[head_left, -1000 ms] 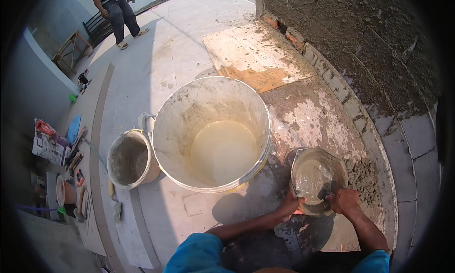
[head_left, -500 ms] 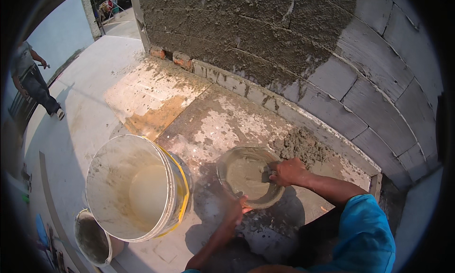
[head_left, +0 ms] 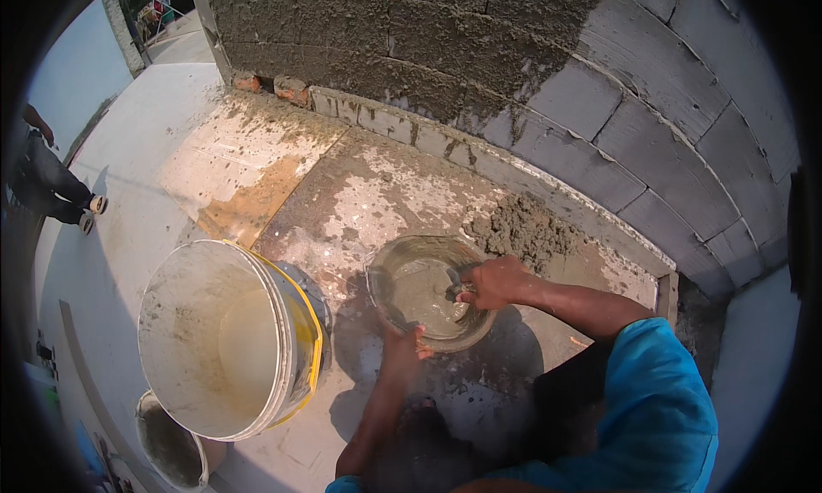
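Note:
A round dark basin (head_left: 387, 268), crusted with dried mortar, stands on the stained board and holds wet grey mortar (head_left: 419, 294). My left hand (head_left: 401, 349) is closed on its near left rim, thumb and fingers over the edge. From the right, my right hand (head_left: 498, 284) reaches over the basin, fingers wrapped round a dark hand tool (head_left: 454, 291). The lower end of that tool is down in the mortar, so its kind cannot be made out.
Left of the basin stands a large white bucket (head_left: 163, 339) with cloudy liquid inside; a smaller bucket (head_left: 168, 437) is behind it. A mortar heap (head_left: 527, 232) lies beyond the basin, along the partly plastered block wall (head_left: 591, 159). Another person (head_left: 53, 180) is at far left.
The view has shifted a little, so everything sits farther left. My right hand has worked the tool within the mortar; my left hand stays on the rim. The person at far left has moved.

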`<action>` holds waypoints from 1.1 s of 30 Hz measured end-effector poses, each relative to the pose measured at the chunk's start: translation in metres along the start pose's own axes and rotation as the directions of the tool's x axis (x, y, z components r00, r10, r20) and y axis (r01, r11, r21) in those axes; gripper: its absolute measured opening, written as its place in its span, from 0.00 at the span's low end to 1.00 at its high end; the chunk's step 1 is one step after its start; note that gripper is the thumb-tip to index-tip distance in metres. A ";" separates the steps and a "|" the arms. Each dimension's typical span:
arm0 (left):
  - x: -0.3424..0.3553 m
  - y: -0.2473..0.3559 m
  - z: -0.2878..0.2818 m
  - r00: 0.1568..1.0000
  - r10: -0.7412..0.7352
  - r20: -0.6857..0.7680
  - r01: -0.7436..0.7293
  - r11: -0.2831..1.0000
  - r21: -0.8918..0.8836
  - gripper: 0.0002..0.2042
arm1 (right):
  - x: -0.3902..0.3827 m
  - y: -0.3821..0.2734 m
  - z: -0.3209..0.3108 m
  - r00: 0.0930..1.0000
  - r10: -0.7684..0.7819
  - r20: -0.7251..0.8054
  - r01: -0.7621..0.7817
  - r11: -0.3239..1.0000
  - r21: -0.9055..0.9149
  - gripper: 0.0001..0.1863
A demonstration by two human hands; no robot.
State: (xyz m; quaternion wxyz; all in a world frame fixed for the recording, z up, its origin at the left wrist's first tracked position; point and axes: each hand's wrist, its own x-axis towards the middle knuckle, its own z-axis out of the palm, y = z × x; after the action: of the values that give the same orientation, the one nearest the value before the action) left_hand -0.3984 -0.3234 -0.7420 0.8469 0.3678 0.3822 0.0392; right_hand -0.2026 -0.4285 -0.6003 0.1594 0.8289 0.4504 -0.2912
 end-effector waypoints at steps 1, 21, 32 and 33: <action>0.011 -0.006 -0.009 0.999 -0.003 0.040 0.004 0.999 -0.032 0.38 | 0.007 0.005 -0.009 0.999 0.041 0.001 -0.041 0.999 0.002 0.25; 0.004 -0.006 -0.012 0.994 0.067 0.080 -0.053 0.984 -0.170 0.30 | 0.020 0.010 0.022 0.994 0.011 -0.113 -0.028 0.989 -0.144 0.25; 0.007 -0.005 -0.018 0.996 0.071 0.058 -0.061 0.986 -0.156 0.28 | 0.027 -0.004 0.046 0.998 -0.063 0.028 0.069 0.926 -0.372 0.27; 0.007 -0.006 -0.021 0.995 0.076 0.071 -0.064 0.984 -0.164 0.28 | 0.027 -0.007 0.044 0.993 -0.118 0.018 0.118 0.934 -0.336 0.27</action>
State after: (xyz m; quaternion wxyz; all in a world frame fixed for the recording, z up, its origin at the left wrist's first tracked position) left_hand -0.4092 -0.3125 -0.7593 0.8861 0.3125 0.3315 0.0853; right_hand -0.2119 -0.4302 -0.6511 0.2804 0.7612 0.5426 -0.2179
